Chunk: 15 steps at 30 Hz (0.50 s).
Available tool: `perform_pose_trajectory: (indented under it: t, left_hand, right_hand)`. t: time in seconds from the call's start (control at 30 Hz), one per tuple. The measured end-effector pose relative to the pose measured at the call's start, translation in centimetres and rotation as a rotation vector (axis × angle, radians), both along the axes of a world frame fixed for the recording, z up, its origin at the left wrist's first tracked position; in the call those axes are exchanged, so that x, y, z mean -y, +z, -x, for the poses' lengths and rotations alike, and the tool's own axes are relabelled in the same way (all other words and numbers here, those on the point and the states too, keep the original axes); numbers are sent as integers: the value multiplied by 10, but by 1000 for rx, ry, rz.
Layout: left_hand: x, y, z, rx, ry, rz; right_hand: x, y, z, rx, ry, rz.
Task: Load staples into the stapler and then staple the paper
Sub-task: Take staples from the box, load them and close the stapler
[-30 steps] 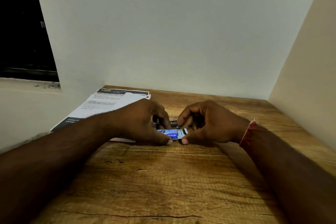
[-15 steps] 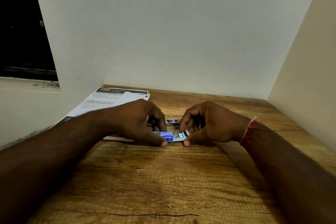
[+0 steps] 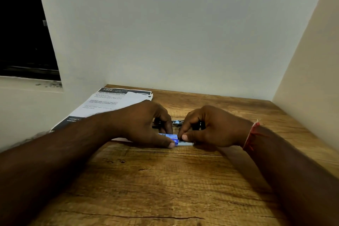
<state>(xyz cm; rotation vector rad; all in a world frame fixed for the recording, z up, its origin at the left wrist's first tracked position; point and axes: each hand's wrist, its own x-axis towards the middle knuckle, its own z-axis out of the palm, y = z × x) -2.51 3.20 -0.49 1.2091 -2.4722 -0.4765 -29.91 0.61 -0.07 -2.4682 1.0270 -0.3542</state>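
A small blue staple box (image 3: 172,138) lies on the wooden table (image 3: 165,185). My left hand (image 3: 145,123) grips its blue sleeve between thumb and fingers. My right hand (image 3: 211,126) pinches at the pale inner tray (image 3: 186,143), which sticks out to the right of the sleeve. Behind the hands, a metal part of the stapler (image 3: 177,122) shows between them; the rest is hidden. The printed paper (image 3: 110,102) lies at the back left, partly under my left forearm.
White walls close in the table at the back, at the left and at the right (image 3: 311,79). A dark window opening (image 3: 22,24) sits at the upper left. A red thread (image 3: 251,135) is tied around my right wrist.
The pale tray has slid further out of the blue sleeve to the right. My right thumb now rests on top of it. Both hands stay in place.
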Motion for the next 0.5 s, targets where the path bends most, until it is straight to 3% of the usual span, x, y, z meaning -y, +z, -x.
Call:
perform_pose_trajectory:
  t: [0.5]
  left_hand:
    - [3, -2, -2, 5, -4, 7]
  right_hand:
    - [-3, 3, -4, -95, 15, 120]
